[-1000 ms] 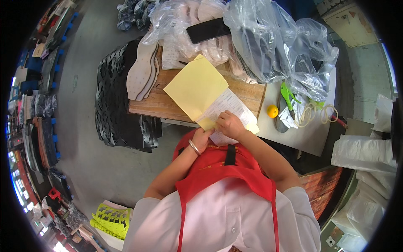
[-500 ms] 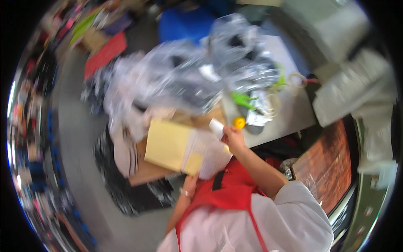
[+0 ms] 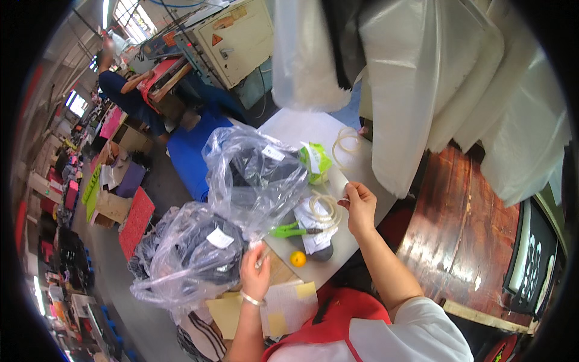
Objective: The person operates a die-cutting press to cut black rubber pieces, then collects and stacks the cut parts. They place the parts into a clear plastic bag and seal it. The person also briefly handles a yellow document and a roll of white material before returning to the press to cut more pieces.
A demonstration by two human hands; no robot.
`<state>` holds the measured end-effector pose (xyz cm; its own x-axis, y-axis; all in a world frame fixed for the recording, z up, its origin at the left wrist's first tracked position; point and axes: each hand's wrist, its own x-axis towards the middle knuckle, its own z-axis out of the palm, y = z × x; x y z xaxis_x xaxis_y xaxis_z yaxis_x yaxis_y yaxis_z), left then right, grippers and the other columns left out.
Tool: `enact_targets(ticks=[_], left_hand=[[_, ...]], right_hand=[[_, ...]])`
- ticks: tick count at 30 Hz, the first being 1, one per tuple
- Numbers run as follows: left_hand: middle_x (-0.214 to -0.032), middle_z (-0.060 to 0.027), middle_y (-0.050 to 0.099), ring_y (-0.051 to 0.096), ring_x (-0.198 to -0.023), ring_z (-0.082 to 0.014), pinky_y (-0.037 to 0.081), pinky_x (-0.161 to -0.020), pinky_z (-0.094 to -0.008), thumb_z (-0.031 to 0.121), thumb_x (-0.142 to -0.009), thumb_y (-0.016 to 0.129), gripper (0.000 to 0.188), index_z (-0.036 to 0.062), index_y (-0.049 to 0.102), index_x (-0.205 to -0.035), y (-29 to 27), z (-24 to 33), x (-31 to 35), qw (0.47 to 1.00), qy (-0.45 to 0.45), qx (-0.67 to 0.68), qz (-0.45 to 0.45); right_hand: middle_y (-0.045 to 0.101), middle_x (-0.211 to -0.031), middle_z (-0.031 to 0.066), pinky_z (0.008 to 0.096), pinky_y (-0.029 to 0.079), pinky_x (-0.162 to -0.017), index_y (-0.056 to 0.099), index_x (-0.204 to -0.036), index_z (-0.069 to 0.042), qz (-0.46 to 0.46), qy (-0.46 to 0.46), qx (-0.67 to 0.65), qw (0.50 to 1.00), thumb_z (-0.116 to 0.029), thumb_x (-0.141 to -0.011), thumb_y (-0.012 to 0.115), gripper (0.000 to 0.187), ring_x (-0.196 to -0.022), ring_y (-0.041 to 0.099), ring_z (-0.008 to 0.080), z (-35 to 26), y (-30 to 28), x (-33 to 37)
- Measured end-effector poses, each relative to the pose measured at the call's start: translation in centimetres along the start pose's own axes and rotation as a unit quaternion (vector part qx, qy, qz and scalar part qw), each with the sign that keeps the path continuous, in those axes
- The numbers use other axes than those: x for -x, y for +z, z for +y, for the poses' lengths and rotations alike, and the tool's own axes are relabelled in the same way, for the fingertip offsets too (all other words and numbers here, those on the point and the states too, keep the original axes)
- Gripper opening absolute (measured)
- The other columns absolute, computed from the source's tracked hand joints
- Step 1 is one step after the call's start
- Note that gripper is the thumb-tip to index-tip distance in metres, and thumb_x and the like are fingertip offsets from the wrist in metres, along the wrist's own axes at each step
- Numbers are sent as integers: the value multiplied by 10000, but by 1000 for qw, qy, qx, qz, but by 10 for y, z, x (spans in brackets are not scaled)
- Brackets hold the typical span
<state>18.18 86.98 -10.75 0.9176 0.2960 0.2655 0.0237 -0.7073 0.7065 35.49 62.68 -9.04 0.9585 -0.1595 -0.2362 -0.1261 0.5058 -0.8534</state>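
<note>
My right hand (image 3: 360, 206) is closed on a small white paper slip (image 3: 338, 181), held over the pale tabletop. My left hand (image 3: 256, 275), with a bracelet at its wrist, reaches to the lower corner of a clear plastic bag (image 3: 244, 211) of dark items. Its fingers are pressed together there; what lies between them is too small to make out. Nearer me, a second clear plastic bag (image 3: 175, 262) of dark goods bears a white label (image 3: 219, 238). Below my left hand lie a printed sheet (image 3: 292, 311) and yellow paper (image 3: 223, 314).
Green-handled pliers (image 3: 286, 230), a yellow ball-like object (image 3: 297, 259), a coil of clear tubing (image 3: 325, 211) and a green packet (image 3: 316, 161) lie on the table. Clear plastic sheets (image 3: 401, 78) hang at the right above a brown wooden surface (image 3: 452, 223). Another person (image 3: 123, 87) works far left.
My left hand has left the yellow paper and moved up to the plastic bag's corner. My right hand still holds the white slip, now farther over the table. The view has swung upward.
</note>
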Motion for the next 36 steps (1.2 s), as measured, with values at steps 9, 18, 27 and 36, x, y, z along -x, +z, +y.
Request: enact_targets(ticks=[9, 18, 27, 36], left_hand=[[-826, -102, 634, 606, -660, -203, 492, -609, -337, 243, -812, 725, 467, 29, 582, -1202, 75, -6, -143, 968, -235, -79, -35], [-547, 65, 427, 327, -399, -7, 231, -363, -182, 219, -963, 568, 229, 22, 637, -870, -33, 46, -191, 888, -187, 412, 78], [-520, 42, 407, 337, -397, -36, 229, -369, -189, 219, -947, 593, 255, -27, 640, -896, -37, 58, -145, 931, -229, 282, 42], [-537, 21, 474, 370, -412, -32, 252, -379, -186, 253, -937, 617, 282, -23, 659, -900, -43, 57, -122, 942, -250, 221, 30]], right_hand=[[611, -773, 2, 263, 528, -586, 670, -936, -16, -10, -11, 78, 997, -131, -920, 582, 146, -675, 568, 85, 25, -4, -102], [640, -807, 24, 248, 522, -576, 664, -917, -3, -56, -7, 116, 992, -122, -908, 581, 145, -676, 585, 74, 46, 27, -161], [649, -669, 109, 315, 469, -570, 660, -818, 30, -85, -344, 350, 867, -98, -817, 590, 145, -565, 593, 179, 107, 85, -227], [644, -670, 136, 334, 471, -579, 656, -806, 32, -118, -386, 460, 791, -95, -802, 582, 148, -574, 601, 213, 155, 114, -267]])
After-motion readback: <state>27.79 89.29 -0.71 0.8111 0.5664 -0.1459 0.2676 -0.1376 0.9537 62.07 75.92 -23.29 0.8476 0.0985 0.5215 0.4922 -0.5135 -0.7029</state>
